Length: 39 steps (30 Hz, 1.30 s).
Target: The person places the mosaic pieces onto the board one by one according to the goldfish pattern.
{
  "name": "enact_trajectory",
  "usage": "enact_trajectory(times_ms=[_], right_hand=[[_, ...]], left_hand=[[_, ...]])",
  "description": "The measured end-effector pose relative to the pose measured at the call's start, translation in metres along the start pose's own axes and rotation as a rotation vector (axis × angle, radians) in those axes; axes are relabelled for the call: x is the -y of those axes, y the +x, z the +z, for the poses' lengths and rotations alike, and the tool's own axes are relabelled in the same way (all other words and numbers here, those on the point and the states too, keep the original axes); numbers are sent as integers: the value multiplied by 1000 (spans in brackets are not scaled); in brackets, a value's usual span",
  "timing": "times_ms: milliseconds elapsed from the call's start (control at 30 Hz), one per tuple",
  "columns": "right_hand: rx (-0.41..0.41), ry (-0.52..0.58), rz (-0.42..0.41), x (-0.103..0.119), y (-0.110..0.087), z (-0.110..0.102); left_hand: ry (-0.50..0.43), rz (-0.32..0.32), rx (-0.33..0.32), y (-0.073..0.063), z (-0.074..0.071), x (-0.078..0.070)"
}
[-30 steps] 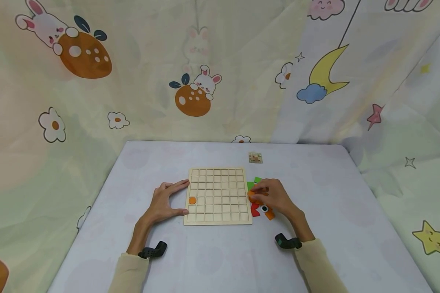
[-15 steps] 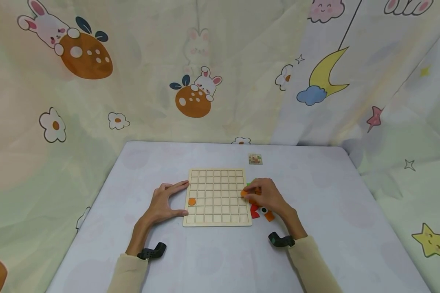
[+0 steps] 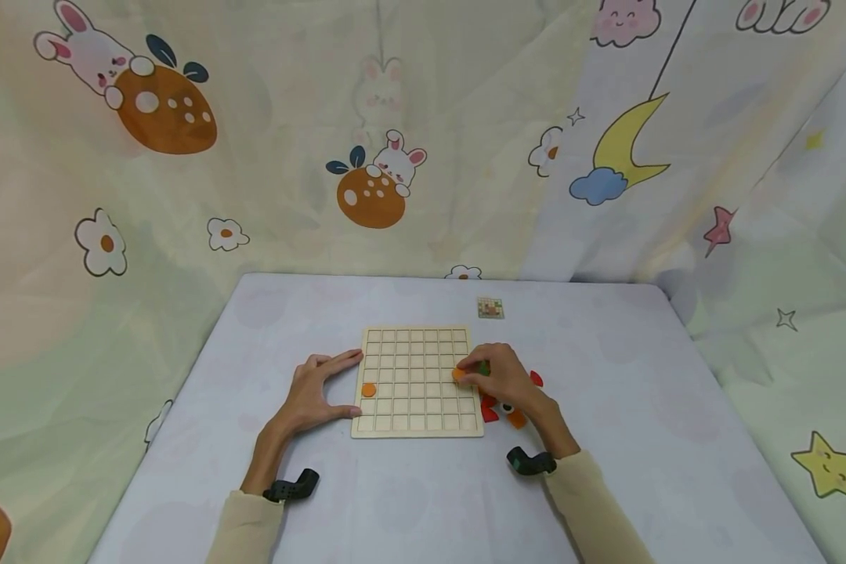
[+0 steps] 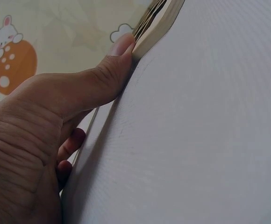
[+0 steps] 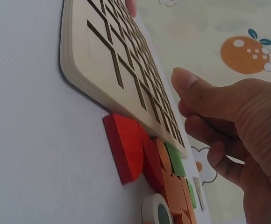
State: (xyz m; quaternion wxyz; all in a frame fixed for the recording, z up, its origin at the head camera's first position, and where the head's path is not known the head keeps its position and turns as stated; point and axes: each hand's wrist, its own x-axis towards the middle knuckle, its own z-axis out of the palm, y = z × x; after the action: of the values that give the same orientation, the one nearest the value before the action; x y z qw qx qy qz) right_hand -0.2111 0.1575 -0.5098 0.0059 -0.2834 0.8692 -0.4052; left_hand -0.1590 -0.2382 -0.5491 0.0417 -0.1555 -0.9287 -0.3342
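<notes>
A pale wooden grid board (image 3: 417, 379) lies flat on the table. My left hand (image 3: 314, 389) rests against its left edge, fingers and thumb spread apart; the left wrist view shows the thumb (image 4: 93, 84) touching the board's edge. My right hand (image 3: 502, 376) pinches an orange round piece (image 3: 458, 375) above the right-hand columns of squares. In the right wrist view the fingers hide that piece. Another orange round piece (image 3: 369, 390) sits in a square of the leftmost column.
Right of the board lie loose pieces: red ones (image 5: 124, 149), orange ones (image 5: 174, 192), green ones (image 5: 175, 161) and a white one with a dark centre (image 5: 157, 210). My right hand partly covers them in the head view. A small patterned card (image 3: 490, 308) lies behind the board.
My right hand has moved left from the loose pieces to over the board's right side, carrying the orange round piece. My left hand has stayed at the left edge.
</notes>
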Motion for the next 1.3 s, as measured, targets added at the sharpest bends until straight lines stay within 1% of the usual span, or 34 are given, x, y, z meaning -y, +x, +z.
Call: enact_trajectory(times_ms=[167,400,633,1033,1300], right_hand=[[1,-5,-9,4,4,4],[11,13,1,13,11,11],[17,13,-30,19,20,18],[58,25,15,27,34,32],[64,17,-6,28,37,38]], left_hand=[[-5,1,-1,0,0,0],[-1,4,-5,-1,-1,0],[-12,6,-4,-1,-1,-2],[-1,5,-4,0,-1,0],[-18,1,-2,0,0,-1]])
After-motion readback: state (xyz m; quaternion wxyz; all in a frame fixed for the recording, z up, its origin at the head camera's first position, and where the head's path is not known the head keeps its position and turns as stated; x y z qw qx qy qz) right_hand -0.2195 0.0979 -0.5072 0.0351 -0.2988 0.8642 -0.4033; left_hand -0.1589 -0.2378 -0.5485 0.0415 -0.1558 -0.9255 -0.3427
